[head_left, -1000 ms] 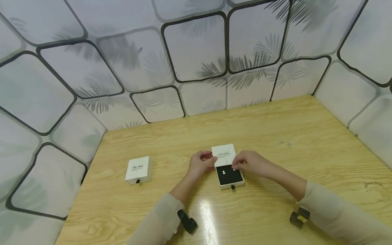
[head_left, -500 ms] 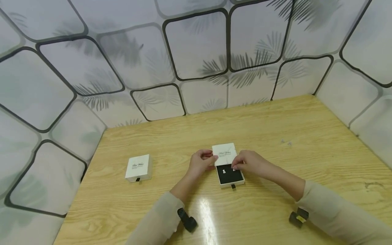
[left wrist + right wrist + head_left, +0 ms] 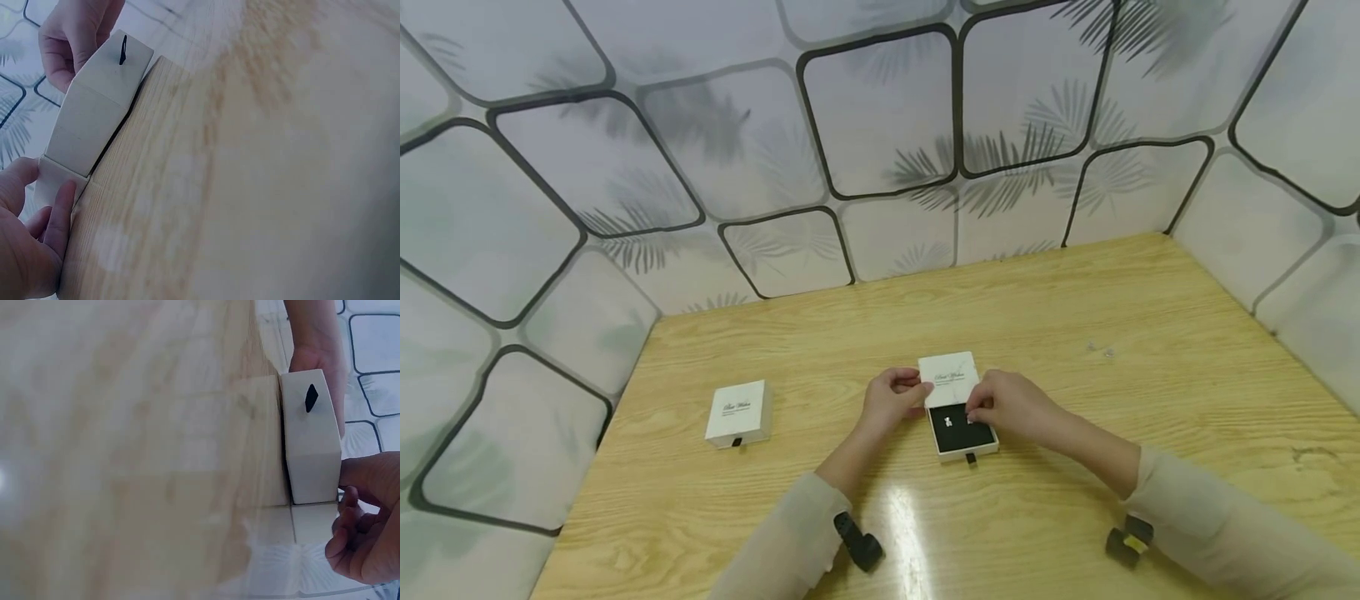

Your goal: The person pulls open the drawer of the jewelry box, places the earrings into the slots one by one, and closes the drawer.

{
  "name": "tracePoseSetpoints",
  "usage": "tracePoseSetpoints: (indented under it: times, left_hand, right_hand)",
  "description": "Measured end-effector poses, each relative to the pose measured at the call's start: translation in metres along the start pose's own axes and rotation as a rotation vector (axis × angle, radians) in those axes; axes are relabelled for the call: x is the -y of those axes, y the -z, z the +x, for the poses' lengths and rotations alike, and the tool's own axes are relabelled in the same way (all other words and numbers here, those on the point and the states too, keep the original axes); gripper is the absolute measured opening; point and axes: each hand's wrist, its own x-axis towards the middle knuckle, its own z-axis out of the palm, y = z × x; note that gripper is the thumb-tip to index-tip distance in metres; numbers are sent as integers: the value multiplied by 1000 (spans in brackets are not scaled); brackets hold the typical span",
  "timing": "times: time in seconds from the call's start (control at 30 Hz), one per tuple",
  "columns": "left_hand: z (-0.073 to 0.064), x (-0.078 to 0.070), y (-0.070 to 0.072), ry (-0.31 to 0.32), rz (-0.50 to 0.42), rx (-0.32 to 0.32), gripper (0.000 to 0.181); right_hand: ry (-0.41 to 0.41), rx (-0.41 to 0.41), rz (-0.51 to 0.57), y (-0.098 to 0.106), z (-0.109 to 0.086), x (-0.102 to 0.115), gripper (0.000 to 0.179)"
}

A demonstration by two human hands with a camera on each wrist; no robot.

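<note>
A white jewelry box point(image 3: 950, 379) with "Best Wishes" lettering lies on the table, its drawer point(image 3: 968, 455) pulled out toward me. On the drawer's black pad point(image 3: 953, 439) sits a small silvery stud earring point(image 3: 948, 422). My left hand point(image 3: 889, 400) grips the sleeve's left side, thumb on top; in the left wrist view its fingers point(image 3: 60, 215) press the side. Over the pad's right part, the right hand point(image 3: 1011, 403) pinches a second small silvery earring, mostly hidden by the fingertips. From the right wrist, the box's front shows a black pull tab point(image 3: 311, 398).
Another white box point(image 3: 739, 414), closed, stands at the left of the wooden table point(image 3: 820, 350). Two tiny clear pieces point(image 3: 1108, 353) lie at the back right, too small to identify. Patterned fabric walls point(image 3: 887, 108) enclose the table's back and sides.
The right fingertips have shifted slightly left and down over the pad, with the small earring between them. The left hand and both boxes keep their places.
</note>
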Motion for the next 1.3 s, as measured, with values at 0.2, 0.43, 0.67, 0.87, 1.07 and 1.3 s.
tracePoseSetpoints:
  times: [0.2, 0.43, 0.67, 0.87, 1.07, 1.3]
  left_hand:
    - [-11, -11, -2, 0, -22, -4, 39]
    - [-11, -13, -2, 4, -25, 3, 39]
    - [-9, -12, -2, 0, -21, 7, 40]
    - [5, 8, -1, 2, -22, -12, 42]
    - [8, 13, -1, -3, -8, -26, 42]
    - [9, 13, -1, 1, -6, -39, 40]
  right_hand:
    - [20, -56, -27, -5, -3, -2, 8]
    - [87, -45, -100, -2, -6, -3, 6]
    - [82, -62, -199, -5, -9, -2, 6]
    - [178, -95, -266, -7, -12, -3, 4]
    - [316, -143, -331, -9, -17, -5, 8]
    - [321, -207, -351, -10, -19, -1, 7]
